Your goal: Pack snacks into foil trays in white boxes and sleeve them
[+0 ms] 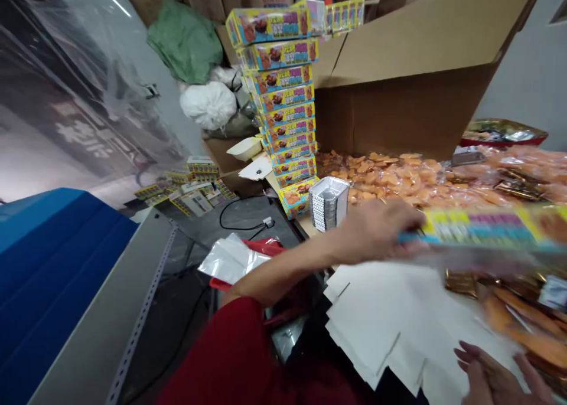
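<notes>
My left hand (pixel 376 228) grips the end of a long printed box (pixel 482 231), yellow with pink and blue lettering; both are smeared by motion. Low at the right, my right hand (pixel 496 375) has its fingers apart over white card sheets (pixel 394 316), and nothing shows in it. Beside that hand lie orange pieces in clear wrap (pixel 527 328) and gold foil packets (pixel 460 284). Just beyond my left forearm stands a stack of foil trays (pixel 328 201).
A tall stack of similar printed boxes (pixel 290 116) rises behind the trays. A big open carton (pixel 398 110) stands behind a heap of wrapped orange pieces (pixel 390 172). At the left are a blue and grey machine (pixel 88 275), a cable (pixel 221 216) and plastic bags (pixel 234 260).
</notes>
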Action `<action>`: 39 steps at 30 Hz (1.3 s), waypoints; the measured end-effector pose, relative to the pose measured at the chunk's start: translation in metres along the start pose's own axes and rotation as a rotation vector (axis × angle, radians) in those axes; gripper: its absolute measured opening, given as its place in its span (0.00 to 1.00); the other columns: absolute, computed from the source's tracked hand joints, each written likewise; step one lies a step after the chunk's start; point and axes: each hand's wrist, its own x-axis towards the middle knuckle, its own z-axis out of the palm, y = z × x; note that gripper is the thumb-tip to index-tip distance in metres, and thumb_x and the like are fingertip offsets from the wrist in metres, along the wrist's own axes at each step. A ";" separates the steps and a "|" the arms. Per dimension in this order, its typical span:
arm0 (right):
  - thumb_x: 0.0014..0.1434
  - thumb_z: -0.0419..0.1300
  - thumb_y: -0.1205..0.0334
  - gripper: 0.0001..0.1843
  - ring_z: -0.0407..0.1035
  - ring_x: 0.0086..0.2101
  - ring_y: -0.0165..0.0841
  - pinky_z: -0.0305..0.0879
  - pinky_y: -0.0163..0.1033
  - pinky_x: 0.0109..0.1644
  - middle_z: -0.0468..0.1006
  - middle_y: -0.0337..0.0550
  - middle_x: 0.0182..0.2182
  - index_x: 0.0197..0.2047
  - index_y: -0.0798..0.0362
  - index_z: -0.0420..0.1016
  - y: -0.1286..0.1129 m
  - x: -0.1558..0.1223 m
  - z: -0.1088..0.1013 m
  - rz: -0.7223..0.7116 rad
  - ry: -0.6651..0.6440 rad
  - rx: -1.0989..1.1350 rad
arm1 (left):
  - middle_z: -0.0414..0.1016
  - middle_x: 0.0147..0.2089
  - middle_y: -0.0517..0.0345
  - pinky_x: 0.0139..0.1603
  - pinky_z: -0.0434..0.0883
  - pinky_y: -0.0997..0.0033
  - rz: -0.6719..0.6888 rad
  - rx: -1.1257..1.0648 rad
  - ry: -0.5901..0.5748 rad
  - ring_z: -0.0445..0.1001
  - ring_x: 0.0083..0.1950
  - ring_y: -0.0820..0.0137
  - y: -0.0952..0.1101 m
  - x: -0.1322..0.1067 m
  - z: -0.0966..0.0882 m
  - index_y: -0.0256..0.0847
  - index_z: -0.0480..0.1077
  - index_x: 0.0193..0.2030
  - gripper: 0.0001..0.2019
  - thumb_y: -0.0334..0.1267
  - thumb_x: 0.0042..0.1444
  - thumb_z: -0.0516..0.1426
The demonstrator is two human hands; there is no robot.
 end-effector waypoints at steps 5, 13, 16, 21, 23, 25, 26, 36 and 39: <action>0.51 0.63 0.44 0.22 0.82 0.44 0.64 0.80 0.74 0.45 0.84 0.54 0.34 0.48 0.43 0.81 0.028 0.007 -0.003 -0.062 -0.176 -0.072 | 0.77 0.50 0.52 0.54 0.73 0.60 -0.254 0.374 0.296 0.76 0.51 0.64 -0.085 -0.017 -0.114 0.40 0.69 0.52 0.14 0.48 0.70 0.59; 0.56 0.66 0.45 0.23 0.82 0.39 0.54 0.82 0.63 0.45 0.85 0.53 0.43 0.50 0.49 0.79 0.017 -0.007 -0.001 -0.121 -0.121 -0.022 | 0.77 0.53 0.41 0.63 0.67 0.54 -0.621 0.496 0.038 0.72 0.58 0.56 -0.193 -0.120 -0.076 0.38 0.70 0.48 0.08 0.37 0.66 0.61; 0.57 0.66 0.43 0.26 0.82 0.38 0.53 0.82 0.62 0.46 0.84 0.53 0.43 0.53 0.51 0.79 0.015 -0.010 -0.003 -0.121 -0.134 -0.022 | 0.76 0.57 0.38 0.64 0.67 0.53 -0.626 0.446 -0.006 0.71 0.61 0.55 -0.197 -0.156 -0.041 0.37 0.70 0.47 0.06 0.35 0.66 0.60; 0.63 0.64 0.43 0.29 0.81 0.41 0.49 0.78 0.63 0.54 0.83 0.55 0.45 0.59 0.55 0.77 0.036 -0.006 -0.003 -0.076 -0.188 -0.024 | 0.74 0.61 0.37 0.66 0.67 0.53 -0.604 0.371 0.046 0.70 0.65 0.57 -0.172 -0.187 -0.019 0.35 0.71 0.54 0.11 0.30 0.69 0.52; 0.66 0.61 0.45 0.25 0.81 0.41 0.46 0.80 0.58 0.51 0.84 0.53 0.44 0.57 0.55 0.77 0.043 -0.005 0.000 -0.116 -0.200 -0.042 | 0.75 0.61 0.38 0.67 0.66 0.50 -0.557 0.365 0.233 0.70 0.65 0.56 -0.141 -0.189 -0.010 0.37 0.71 0.55 0.13 0.30 0.69 0.50; 0.70 0.57 0.49 0.21 0.81 0.42 0.44 0.80 0.54 0.50 0.84 0.52 0.44 0.56 0.54 0.78 0.044 -0.003 0.006 -0.241 -0.258 -0.121 | 0.78 0.52 0.45 0.62 0.70 0.53 -0.489 0.276 0.410 0.74 0.57 0.57 -0.101 -0.186 0.007 0.41 0.74 0.52 0.11 0.32 0.69 0.53; 0.72 0.54 0.51 0.19 0.81 0.44 0.44 0.79 0.54 0.52 0.84 0.52 0.45 0.55 0.53 0.79 0.040 -0.002 0.012 -0.349 -0.302 -0.190 | 0.78 0.49 0.48 0.59 0.72 0.57 -0.498 0.154 0.395 0.76 0.53 0.59 -0.081 -0.182 0.018 0.42 0.74 0.52 0.10 0.32 0.69 0.53; 0.77 0.42 0.55 0.32 0.49 0.76 0.49 0.49 0.58 0.76 0.55 0.53 0.78 0.78 0.56 0.59 0.028 0.104 0.076 -0.628 -0.681 -0.932 | 0.68 0.47 0.44 0.63 0.69 0.47 -0.947 -0.168 -0.384 0.72 0.52 0.53 -0.036 -0.133 0.150 0.38 0.73 0.40 0.13 0.47 0.66 0.58; 0.77 0.42 0.56 0.32 0.50 0.75 0.48 0.50 0.56 0.75 0.54 0.57 0.77 0.77 0.61 0.58 0.041 0.133 0.070 -0.619 -0.596 -0.950 | 0.68 0.46 0.44 0.63 0.68 0.45 -0.949 -0.190 -0.400 0.72 0.52 0.52 -0.038 -0.128 0.149 0.38 0.71 0.39 0.11 0.45 0.66 0.56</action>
